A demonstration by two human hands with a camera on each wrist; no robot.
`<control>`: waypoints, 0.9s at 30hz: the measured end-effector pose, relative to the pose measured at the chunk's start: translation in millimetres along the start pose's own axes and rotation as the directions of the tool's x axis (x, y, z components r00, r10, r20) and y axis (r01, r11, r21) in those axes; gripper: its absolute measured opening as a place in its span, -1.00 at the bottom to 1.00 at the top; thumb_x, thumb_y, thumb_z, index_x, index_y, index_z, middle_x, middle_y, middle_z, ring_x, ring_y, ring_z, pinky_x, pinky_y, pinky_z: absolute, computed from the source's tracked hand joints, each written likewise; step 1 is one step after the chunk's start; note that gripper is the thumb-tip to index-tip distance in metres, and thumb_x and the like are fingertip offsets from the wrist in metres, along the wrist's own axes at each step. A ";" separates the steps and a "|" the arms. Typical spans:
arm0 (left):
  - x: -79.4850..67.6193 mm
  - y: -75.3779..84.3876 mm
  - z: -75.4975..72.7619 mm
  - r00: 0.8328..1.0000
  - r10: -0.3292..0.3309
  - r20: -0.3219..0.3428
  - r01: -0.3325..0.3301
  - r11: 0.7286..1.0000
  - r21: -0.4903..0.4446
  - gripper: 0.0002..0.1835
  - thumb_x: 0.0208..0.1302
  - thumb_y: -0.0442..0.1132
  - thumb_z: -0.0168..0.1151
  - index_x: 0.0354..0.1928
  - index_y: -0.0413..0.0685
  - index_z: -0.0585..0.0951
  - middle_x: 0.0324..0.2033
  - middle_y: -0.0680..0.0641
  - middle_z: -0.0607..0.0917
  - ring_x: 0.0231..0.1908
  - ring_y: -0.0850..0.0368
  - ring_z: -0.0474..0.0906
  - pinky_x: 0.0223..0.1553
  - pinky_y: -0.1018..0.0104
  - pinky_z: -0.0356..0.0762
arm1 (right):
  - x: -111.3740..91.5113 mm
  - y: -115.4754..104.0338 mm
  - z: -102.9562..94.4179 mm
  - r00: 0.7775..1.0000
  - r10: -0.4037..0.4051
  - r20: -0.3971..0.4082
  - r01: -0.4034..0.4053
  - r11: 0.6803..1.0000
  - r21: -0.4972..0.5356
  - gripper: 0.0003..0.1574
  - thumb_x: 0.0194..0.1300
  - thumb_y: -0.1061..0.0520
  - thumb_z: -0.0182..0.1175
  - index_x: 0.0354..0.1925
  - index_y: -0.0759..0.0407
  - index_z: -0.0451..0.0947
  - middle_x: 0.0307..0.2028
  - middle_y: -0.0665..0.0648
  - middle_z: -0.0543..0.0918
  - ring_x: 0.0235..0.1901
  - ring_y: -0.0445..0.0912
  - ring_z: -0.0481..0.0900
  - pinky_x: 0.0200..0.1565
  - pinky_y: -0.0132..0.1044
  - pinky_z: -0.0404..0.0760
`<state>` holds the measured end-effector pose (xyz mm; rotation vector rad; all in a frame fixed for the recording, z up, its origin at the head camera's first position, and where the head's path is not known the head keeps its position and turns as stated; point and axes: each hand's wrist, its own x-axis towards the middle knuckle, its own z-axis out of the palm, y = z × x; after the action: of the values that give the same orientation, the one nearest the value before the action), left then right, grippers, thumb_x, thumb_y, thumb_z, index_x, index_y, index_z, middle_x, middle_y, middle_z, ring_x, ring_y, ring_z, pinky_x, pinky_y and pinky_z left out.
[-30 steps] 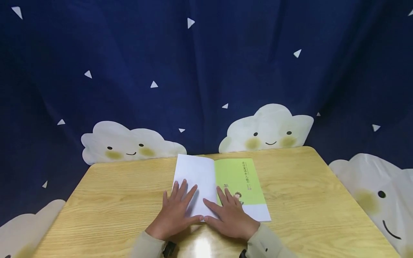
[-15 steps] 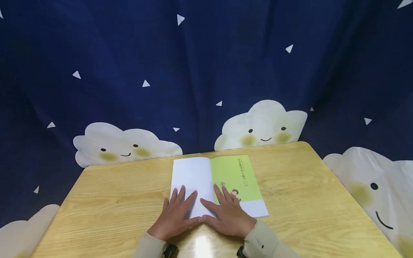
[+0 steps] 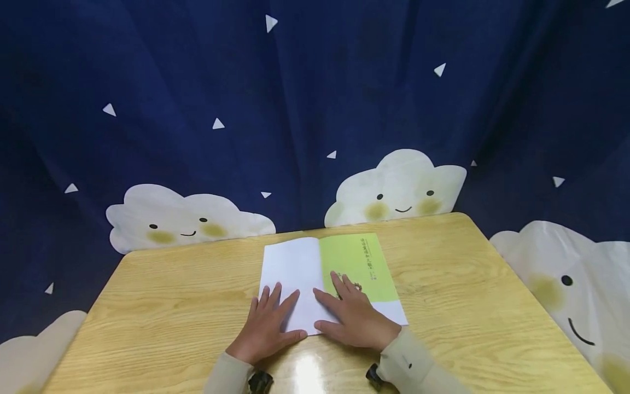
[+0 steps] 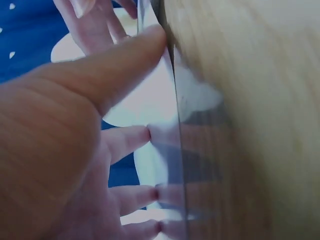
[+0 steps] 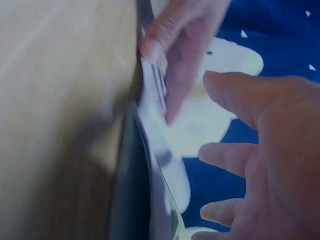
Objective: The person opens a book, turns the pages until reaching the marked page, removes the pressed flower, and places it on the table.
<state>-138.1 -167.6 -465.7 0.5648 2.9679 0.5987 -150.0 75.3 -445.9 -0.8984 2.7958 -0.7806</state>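
An open book [image 3: 290, 262] lies on the wooden table, its left page plain white. The right page [image 3: 346, 251] is green with a white band at the bottom, vertical print and a small drawn figure that fingers partly cover. My left hand [image 3: 266, 329] rests spread on the lower white page, with the thumb at the bottom edge. In the left wrist view, several fingertips of the left hand [image 4: 60, 145] touch the paper. My right hand [image 3: 361, 320] is over the lower right page with fingers spread. The right wrist view shows the right hand [image 5: 285, 135] raised off the paper.
The light wooden table [image 3: 472, 306] extends around the book on both sides. Behind it hangs a dark blue curtain [image 3: 295, 109] printed with smiling clouds and white triangles. Dark bands [image 3: 260, 381] circle the wrists below light sleeves.
My right hand has shifted a little right and up off the page, parting from the left thumb. The left hand stays on the white page. The head view has drifted slightly.
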 end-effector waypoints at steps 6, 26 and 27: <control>5.4 -16.8 6.2 1.000 -0.003 -0.015 0.001 0.994 -0.107 -0.11 0.12 0.29 0.26 0.44 0.08 0.28 0.45 -0.37 0.02 0.42 -0.42 -0.24 0.33 -0.37 -0.24 | -3.0 19.4 -18.5 0.997 0.075 -0.010 -0.074 0.996 0.055 -0.05 0.27 -0.38 0.12 0.46 -0.03 0.16 0.49 0.33 -0.10 0.44 0.32 -0.18 0.34 0.32 -0.04; 8.0 -23.6 21.3 0.994 -0.020 -0.106 0.007 0.993 -0.115 -0.13 0.06 0.35 0.27 0.41 0.20 0.34 0.46 -0.25 0.08 0.46 -0.27 -0.20 0.37 -0.26 -0.24 | -29.9 64.8 -54.1 0.961 0.273 0.036 -0.275 0.959 0.070 0.39 -0.17 -0.36 0.48 0.48 0.11 0.09 0.46 0.41 -0.03 0.44 0.34 -0.15 0.35 0.31 -0.09; 8.1 -23.3 21.6 0.994 -0.022 -0.108 0.009 0.993 -0.119 -0.13 0.05 0.34 0.28 0.40 0.19 0.35 0.46 -0.25 0.09 0.46 -0.27 -0.20 0.37 -0.26 -0.24 | -30.5 65.3 -53.6 0.960 0.278 0.043 -0.281 0.957 0.076 0.40 -0.19 -0.37 0.49 0.48 0.11 0.10 0.46 0.41 -0.03 0.44 0.33 -0.15 0.36 0.30 -0.10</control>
<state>-150.8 -176.8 -494.5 0.5143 3.0076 0.8233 -171.8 161.6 -434.1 -0.4817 2.7542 -0.8179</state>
